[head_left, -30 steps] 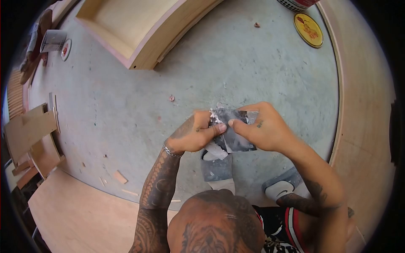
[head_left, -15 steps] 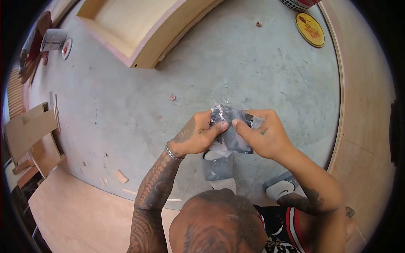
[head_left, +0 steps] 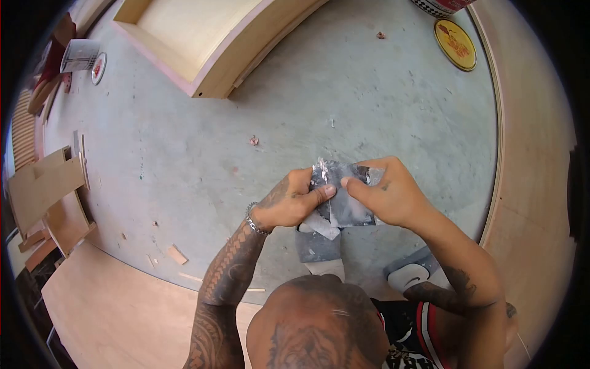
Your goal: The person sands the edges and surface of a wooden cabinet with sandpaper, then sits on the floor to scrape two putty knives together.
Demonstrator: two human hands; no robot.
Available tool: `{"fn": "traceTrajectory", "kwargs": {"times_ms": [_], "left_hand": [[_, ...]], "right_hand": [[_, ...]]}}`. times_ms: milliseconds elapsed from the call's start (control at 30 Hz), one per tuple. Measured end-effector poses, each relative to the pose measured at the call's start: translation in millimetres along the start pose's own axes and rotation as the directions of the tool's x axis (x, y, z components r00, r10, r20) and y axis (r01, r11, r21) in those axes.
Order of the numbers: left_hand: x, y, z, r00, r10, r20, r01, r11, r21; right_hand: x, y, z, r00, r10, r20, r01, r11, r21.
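Observation:
A worn dark sheet of sandpaper [head_left: 350, 206], dusted white and creased, is held up above the floor between both hands. My left hand [head_left: 294, 202] grips its left side, thumb pressed on the face and fingers behind. On the other side my right hand [head_left: 393, 194] pinches it the same way, its thumb close to the left one. White flakes cling to the upper left edge of the sheet. A paler flap hangs below my left thumb. The fingers behind the sheet are hidden.
A curved wooden frame [head_left: 212, 74] lies on the grey floor [head_left: 295, 129] ahead. A yellow lid [head_left: 455, 44] is at the upper right, a metal can [head_left: 80, 55] at the upper left. Plywood panels [head_left: 98, 295] and wood offcuts [head_left: 46, 190] are on the left; a board [head_left: 528, 154] runs along the right.
The sandpaper and both hands have shifted slightly down. The pale flap under the left thumb now hangs lower and shows more clearly. Both hands keep their hold.

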State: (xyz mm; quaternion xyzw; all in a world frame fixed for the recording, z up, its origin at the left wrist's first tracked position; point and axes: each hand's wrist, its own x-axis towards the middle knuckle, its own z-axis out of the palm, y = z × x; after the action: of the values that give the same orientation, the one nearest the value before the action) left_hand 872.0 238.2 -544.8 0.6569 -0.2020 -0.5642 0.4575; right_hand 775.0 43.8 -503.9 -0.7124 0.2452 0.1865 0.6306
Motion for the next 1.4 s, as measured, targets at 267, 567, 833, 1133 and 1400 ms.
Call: {"fn": "traceTrajectory", "kwargs": {"times_ms": [267, 567, 833, 1133, 1400], "left_hand": [[3.4, -8.9, 16.0, 0.998, 0.006, -0.058, -0.012, 0.995, -0.103], [15.0, -9.0, 35.6, 0.907, 0.163, -0.389, -0.325, 0.858, -0.398], [1.4, 5.3, 31.9, 0.985, 0.097, -0.143, -0.086, 0.993, 0.08], [2.5, -0.8, 31.6, 0.996, 0.052, -0.067, -0.05, 0.998, 0.04], [6.0, -11.3, 45.4, 0.938, 0.175, -0.298, -0.263, 0.921, -0.287]], "right_hand": [[4.9, 1.7, -18.0, 0.983, 0.146, 0.112, -0.134, 0.985, -0.105], [3.8, 4.6, -18.8, 0.992, 0.09, -0.086, -0.076, 0.985, 0.156], [-8.4, 4.6, -10.8, 0.997, -0.004, -0.071, 0.004, 1.0, 0.006], [6.6, -0.4, -31.9, 0.992, 0.042, 0.117, -0.034, 0.997, -0.071], [-3.0, 5.0, -15.4, 0.996, 0.069, -0.057, -0.058, 0.983, 0.175]]}}
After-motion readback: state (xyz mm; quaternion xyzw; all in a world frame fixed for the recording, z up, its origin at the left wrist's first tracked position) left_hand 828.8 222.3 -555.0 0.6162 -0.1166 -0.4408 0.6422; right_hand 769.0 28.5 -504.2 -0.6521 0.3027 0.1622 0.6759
